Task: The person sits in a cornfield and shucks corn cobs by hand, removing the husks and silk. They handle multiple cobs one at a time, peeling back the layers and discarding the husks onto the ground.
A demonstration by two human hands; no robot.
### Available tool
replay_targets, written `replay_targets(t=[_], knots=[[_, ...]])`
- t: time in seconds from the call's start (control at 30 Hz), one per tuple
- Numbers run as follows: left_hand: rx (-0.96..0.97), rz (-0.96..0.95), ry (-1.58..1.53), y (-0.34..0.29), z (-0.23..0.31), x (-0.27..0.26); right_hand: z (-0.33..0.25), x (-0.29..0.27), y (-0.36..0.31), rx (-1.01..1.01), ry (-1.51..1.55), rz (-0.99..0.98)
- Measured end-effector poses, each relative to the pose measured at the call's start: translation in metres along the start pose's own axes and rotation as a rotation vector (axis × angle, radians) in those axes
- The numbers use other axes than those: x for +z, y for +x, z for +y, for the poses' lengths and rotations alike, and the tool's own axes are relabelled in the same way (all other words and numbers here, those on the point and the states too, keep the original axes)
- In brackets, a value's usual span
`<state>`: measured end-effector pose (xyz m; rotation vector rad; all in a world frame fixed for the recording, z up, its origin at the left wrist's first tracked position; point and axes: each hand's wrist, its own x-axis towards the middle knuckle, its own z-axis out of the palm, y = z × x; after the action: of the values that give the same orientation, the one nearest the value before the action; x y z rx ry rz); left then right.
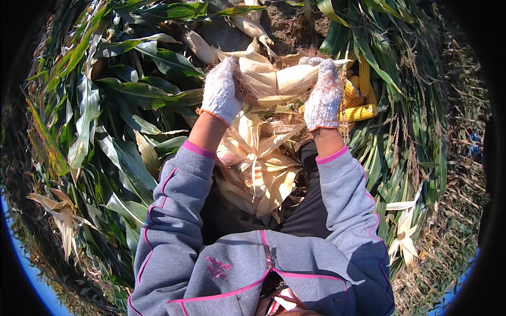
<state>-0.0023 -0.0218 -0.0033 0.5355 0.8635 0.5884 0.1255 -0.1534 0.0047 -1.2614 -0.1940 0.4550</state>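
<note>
Between my two gloved hands, at the upper middle, is an ear of corn (pixel 298 80) lying sideways in pale dry husk. My left hand (pixel 222 90), in a white knit glove, is closed on the loosened husk leaves (pixel 257 72) at the ear's left end. At the other end my right hand (pixel 322 96), gloved alike, is closed round the ear, with brown silk about its fingers. Glove and husk hide the fingertips in part. Just right of that hand lie bare yellow ears of corn (pixel 359 112). Below both hands, stripped husks (pixel 255 168) are heaped between my legs.
Green corn stalks and leaves (pixel 121 95) lie thick on the left, and more stalks (pixel 379 152) on the right. Beyond my left hand are unpeeled ears in husk (pixel 200 47). Brown soil (pixel 287 29) shows at the top. A dry husk (pixel 405 237) lies at the lower right.
</note>
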Motion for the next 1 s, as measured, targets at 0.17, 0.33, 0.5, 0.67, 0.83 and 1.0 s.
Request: replay_targets(t=[0.17,0.33,0.5,0.67,0.83,1.0], knots=[[0.066,0.068,0.009,0.006,0.019,-0.016,-0.014,-0.019,0.023,0.028,0.279,0.151],[0.162,0.045,-0.01,0.014,0.034,-0.029,-0.025,-0.055,0.044,0.011,0.38,0.197],[0.14,0.222,-0.026,0.012,0.065,-0.045,-0.045,-0.098,0.069,0.062,0.624,0.365],[0.406,0.292,0.124,0.028,0.073,-0.06,-0.042,-0.075,0.058,-0.123,0.375,0.249],[0.656,-0.058,0.343,0.009,0.048,-0.022,-0.035,-0.055,0.044,0.016,0.217,0.107],[0.198,-0.643,0.812,-0.016,-0.018,-0.001,-0.036,-0.017,0.016,0.049,-0.02,-0.281]])
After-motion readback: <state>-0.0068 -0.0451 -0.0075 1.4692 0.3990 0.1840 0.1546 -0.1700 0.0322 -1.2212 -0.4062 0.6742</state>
